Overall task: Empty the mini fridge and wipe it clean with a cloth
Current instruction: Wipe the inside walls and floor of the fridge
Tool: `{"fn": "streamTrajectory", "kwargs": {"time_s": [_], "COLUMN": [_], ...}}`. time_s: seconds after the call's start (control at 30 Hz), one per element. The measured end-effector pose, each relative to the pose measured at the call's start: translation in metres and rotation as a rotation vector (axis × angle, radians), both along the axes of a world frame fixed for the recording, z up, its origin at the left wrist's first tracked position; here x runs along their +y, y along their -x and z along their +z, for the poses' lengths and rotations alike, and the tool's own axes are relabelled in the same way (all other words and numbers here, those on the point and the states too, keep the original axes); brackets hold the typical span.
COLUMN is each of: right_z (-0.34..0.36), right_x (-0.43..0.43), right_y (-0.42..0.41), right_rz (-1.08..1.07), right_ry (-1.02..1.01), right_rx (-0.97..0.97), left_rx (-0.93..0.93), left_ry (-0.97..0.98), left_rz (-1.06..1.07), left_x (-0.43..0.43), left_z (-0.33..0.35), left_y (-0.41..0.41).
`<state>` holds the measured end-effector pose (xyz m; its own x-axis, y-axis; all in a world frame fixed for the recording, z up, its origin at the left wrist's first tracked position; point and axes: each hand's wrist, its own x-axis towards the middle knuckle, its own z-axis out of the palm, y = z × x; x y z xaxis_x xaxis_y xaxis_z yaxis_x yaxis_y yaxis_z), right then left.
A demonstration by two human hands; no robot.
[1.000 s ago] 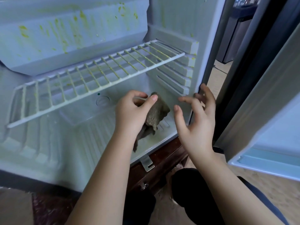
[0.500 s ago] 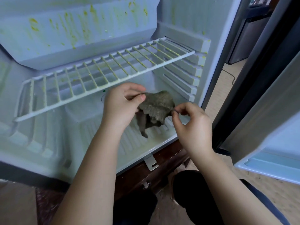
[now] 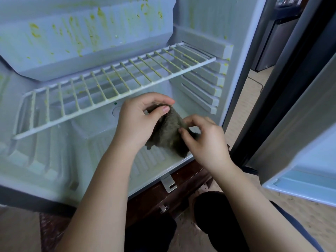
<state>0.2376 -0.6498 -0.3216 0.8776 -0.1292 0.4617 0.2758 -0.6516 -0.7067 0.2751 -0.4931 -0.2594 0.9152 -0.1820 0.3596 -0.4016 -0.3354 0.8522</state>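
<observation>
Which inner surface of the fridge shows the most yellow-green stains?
The large panel above the wire shelf: long streaks and blobs run across it, while the right wall shows only a few small specks.

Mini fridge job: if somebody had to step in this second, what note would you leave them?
Left hand: grips the dark cloth near its top, low at the opening of the mini fridge.
Right hand: pinches the cloth's side edge, so both hands hold it.
Done: no food or containers show inside; only the wire shelf sits in place.
Left: yellow-green stains mark the upper panel, the shelf bars and the right-wall ledges, so most of the wiping looks to be ahead. The upper panel is probably a fair place to start.
</observation>
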Motion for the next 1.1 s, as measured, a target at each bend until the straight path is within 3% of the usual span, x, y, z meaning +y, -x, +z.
{"fn": "streamTrajectory", "kwargs": {"time_s": [0.17, 0.3, 0.43, 0.53, 0.67, 0.73, 0.9, 1.1], "right_z": [0.018, 0.025, 0.024, 0.019, 0.008, 0.002, -0.005, -0.004], "right_x": [-0.005, -0.002, -0.007, -0.013, -0.016, -0.021, -0.028, -0.029], "right_y": [0.001, 0.0, 0.01, 0.016, 0.008, 0.001, -0.003, -0.001], "right_rz": [-0.214, -0.135, -0.195, -0.289, -0.305, -0.294, -0.263, -0.24], "right_ry": [-0.232, -0.345, -0.256, -0.14, -0.039, -0.044, -0.067, -0.081], "right_rx": [-0.099, -0.095, -0.269, -0.44, -0.303, -0.208, -0.202, -0.196], "left_rx": [0.189, 0.188, 0.189, 0.191, 0.157, 0.108, -0.028, -0.084], "left_ry": [-0.129, -0.121, 0.099, 0.39, 0.619, 0.605, 0.305, 0.307], "left_rz": [-0.069, -0.079, 0.095, 0.227, 0.203, 0.185, 0.196, 0.234], "left_x": [-0.002, -0.022, -0.031, -0.045, -0.072, -0.081, -0.083, -0.087], "left_z": [-0.003, -0.01, -0.022, -0.025, -0.026, -0.033, -0.053, -0.051], "left_y": [-0.001, -0.005, -0.029, -0.054, -0.078, -0.084, -0.103, -0.103]}}
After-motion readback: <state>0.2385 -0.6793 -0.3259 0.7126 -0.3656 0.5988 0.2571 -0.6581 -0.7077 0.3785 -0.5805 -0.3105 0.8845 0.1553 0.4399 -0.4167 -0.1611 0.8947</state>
